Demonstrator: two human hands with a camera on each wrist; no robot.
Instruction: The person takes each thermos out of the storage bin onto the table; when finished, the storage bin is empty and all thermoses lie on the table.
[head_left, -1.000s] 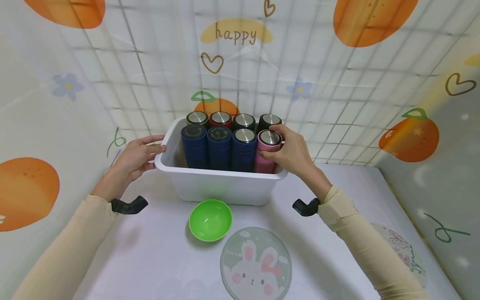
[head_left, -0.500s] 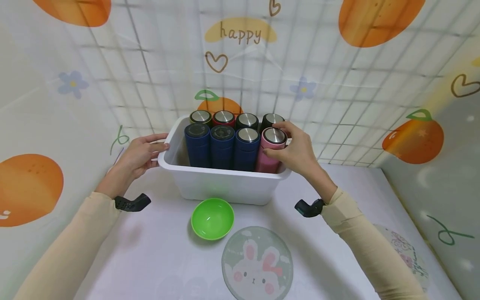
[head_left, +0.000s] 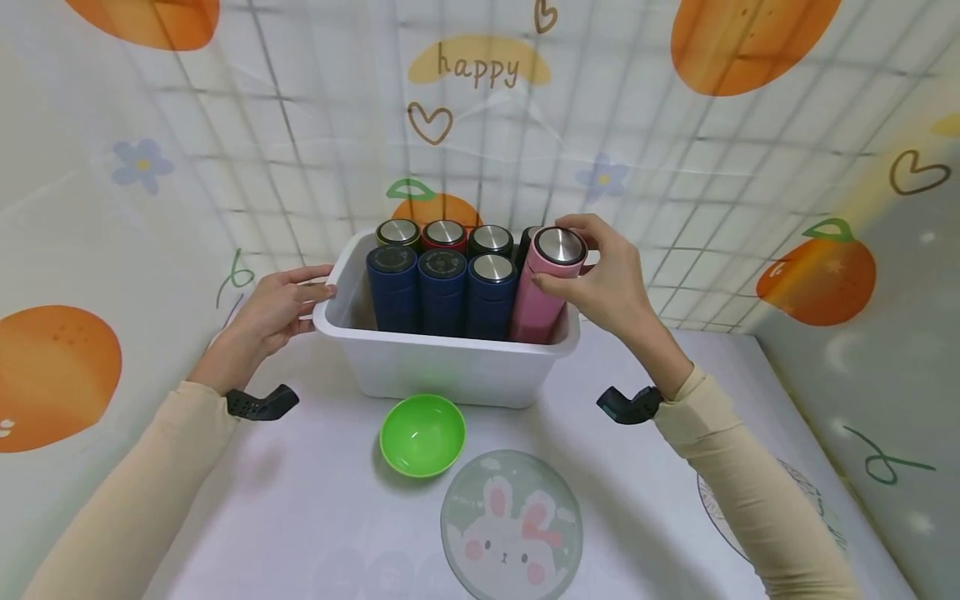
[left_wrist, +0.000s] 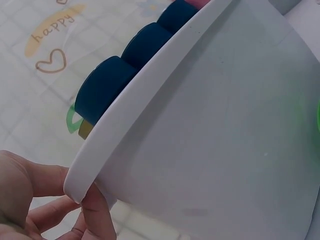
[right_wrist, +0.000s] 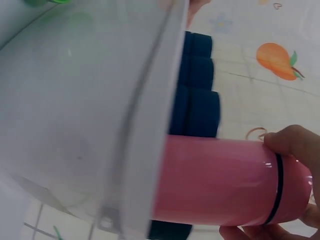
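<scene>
Now right hand (head_left: 611,279) grips pink flask (head_left: 546,287) near its cap, flask partly raised from white bin (head_left: 450,371). Left hand (head_left: 273,312) holds bin's left rim, fingers curled.

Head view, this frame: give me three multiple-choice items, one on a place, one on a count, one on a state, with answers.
1. Where is the green bowl?
A. inside the white bin
B. on the table in front of the white bin
C. on the rabbit plate

2. How many dark blue flasks stand in the bin's near row?
A. three
B. one
C. five

3. How is the pink flask?
A. lying on the table
B. level with its neighbours
C. raised above its neighbours, gripped by the right hand

B: bowl sits before the bin. A: three blue bodies. C: its cap stands higher.
</scene>
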